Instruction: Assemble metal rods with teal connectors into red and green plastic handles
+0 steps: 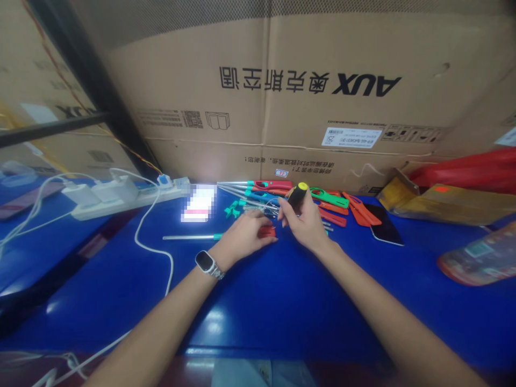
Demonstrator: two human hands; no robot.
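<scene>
My left hand (246, 234), with a watch on its wrist, is closed around a long-nosed lighter on the table. The lighter's red body (266, 231) shows at the fingers, and its metal tube (189, 237) with a green collar sticks out to the left. In my right hand (303, 220) is a screwdriver (299, 196) with a black handle and yellow end cap, tilted over the lighter. Fingers hide where its tip meets the lighter. Just behind both hands lies a pile of lighter parts, among them a green handle (330, 198), red handles (365, 209) and small green pieces (231, 209).
A lit, blurred phone screen (198, 203) lies left of the pile, beside a power strip (129, 199) with white cables. A dark phone (386, 226) and an open carton (447, 203) are at right, with a plastic jar (479, 255). A large cardboard box (282, 123) stands behind.
</scene>
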